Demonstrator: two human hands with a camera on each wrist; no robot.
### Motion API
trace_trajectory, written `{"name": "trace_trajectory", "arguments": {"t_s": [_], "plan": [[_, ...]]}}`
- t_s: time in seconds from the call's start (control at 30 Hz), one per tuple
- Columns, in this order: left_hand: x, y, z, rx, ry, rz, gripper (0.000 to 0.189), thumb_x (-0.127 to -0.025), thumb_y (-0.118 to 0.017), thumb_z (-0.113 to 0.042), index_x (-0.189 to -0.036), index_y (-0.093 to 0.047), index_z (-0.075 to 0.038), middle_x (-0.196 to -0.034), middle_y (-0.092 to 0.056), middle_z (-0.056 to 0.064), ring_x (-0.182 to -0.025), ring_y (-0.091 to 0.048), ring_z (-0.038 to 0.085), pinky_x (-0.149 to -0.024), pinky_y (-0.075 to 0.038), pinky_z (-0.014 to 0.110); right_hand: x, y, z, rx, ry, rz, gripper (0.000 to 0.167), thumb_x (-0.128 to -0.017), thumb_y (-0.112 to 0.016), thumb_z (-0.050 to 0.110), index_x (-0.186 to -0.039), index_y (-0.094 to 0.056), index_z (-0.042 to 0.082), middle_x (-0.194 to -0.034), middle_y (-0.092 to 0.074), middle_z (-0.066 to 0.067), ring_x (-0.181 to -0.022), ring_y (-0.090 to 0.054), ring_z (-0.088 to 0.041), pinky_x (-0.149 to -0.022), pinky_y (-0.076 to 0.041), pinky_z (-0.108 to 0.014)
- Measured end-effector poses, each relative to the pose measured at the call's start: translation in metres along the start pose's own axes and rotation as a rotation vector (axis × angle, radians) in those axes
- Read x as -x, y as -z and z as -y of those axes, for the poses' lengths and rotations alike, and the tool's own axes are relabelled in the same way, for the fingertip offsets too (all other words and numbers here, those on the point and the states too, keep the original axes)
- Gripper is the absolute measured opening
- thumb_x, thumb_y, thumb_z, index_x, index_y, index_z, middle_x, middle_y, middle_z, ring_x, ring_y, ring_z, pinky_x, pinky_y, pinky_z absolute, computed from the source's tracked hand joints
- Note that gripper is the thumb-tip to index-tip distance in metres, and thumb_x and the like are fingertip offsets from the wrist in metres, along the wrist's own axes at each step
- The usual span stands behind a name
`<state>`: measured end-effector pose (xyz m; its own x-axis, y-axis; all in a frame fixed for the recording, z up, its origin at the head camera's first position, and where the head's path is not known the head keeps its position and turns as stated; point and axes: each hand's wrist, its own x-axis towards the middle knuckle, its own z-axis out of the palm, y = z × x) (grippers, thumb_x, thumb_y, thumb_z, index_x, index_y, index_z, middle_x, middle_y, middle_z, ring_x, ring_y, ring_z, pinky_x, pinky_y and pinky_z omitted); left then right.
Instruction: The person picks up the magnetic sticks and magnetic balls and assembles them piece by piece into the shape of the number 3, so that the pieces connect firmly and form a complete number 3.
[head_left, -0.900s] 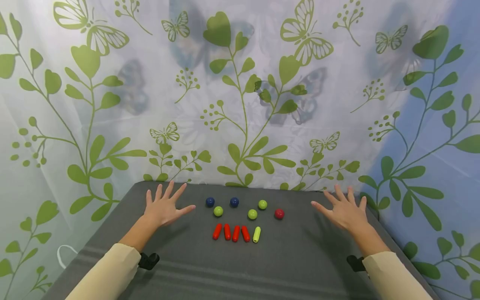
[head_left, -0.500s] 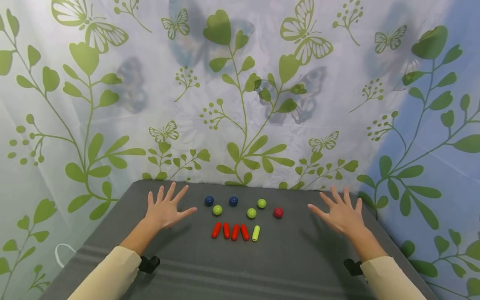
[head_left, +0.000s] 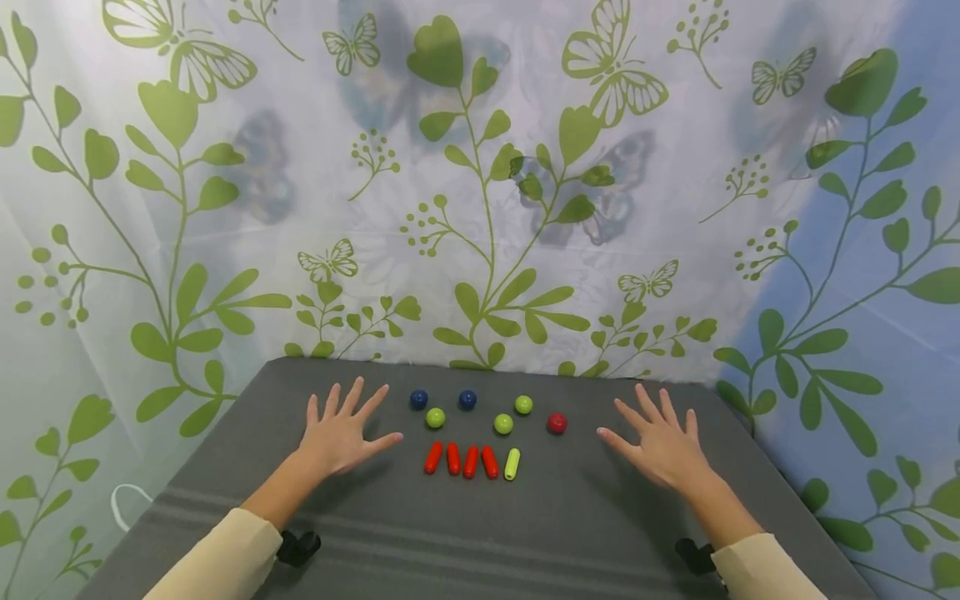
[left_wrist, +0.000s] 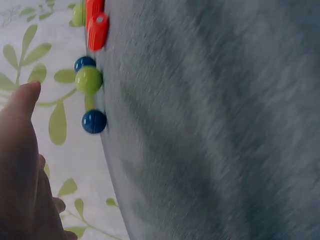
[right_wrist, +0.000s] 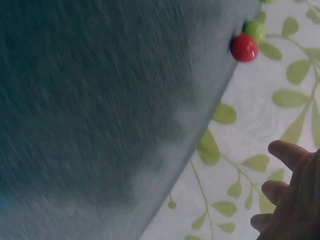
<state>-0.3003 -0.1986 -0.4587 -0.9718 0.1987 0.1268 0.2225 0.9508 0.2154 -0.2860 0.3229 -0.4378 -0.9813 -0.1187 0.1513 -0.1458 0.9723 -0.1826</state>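
Red sticks (head_left: 471, 462) laid roughly front-to-back; flanked by left hand (head_left: 335, 439), nearer, and right hand (head_left: 663, 448); both spread apart, nothing held.

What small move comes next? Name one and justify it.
Probably ease the right hand inward toward the red ball: that hand's fingers are spread and hold nothing, and in the head view the ball is the loose piece nearest them.

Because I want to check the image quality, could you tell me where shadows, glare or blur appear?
Head view: soft shadows near left hand and right hand, pale bands across the grey table; left wrist view: glints on the lower blue ball, hand dark; right wrist view: blurred table texture, hand dim.
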Motion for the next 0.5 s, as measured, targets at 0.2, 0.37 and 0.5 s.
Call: {"name": "trace_trajectory", "arguments": {"t_s": [0.2, 0.37, 0.5], "plan": [[0.009, -0.008, -0.010, 0.012, -0.049, 0.000, 0.092, -0.088, -0.047, -0.083, -0.163, -0.025, -0.034, -0.172, -0.016, 0.016, -0.155, -0.012, 0.052, -0.117, -0.002, 0.077, 0.008, -0.013, 0.011, -0.042, 0.056, -0.010, 0.081, -0.095, -0.048, 0.075, -0.157, -0.044, 0.023, -0.171, -0.018, -0.018, -0.156, -0.008, -0.051, -0.112, 0.000, -0.081], [0.016, -0.013, -0.016, 0.035, -0.071, -0.016, 0.092, -0.089, -0.049, -0.082, -0.163, -0.025, -0.034, -0.171, -0.018, 0.016, -0.155, -0.016, 0.051, -0.117, -0.005, 0.077, 0.013, -0.020, 0.024, -0.093, 0.114, 0.006, 0.076, -0.097, -0.049, 0.070, -0.156, -0.045, 0.023, -0.171, -0.021, -0.014, -0.157, -0.011, -0.048, -0.113, -0.008, -0.080], [0.025, -0.015, -0.025, 0.074, -0.097, 0.009, 0.093, -0.089, -0.049, -0.082, -0.164, -0.023, -0.034, -0.172, -0.017, 0.014, -0.155, -0.015, 0.051, -0.117, -0.006, 0.077, 0.017, -0.024, 0.038, -0.165, 0.184, 0.048, 0.070, -0.100, -0.049, 0.065, -0.155, -0.047, 0.021, -0.170, -0.024, -0.014, -0.156, -0.015, -0.048, -0.111, -0.015, -0.081]]}}
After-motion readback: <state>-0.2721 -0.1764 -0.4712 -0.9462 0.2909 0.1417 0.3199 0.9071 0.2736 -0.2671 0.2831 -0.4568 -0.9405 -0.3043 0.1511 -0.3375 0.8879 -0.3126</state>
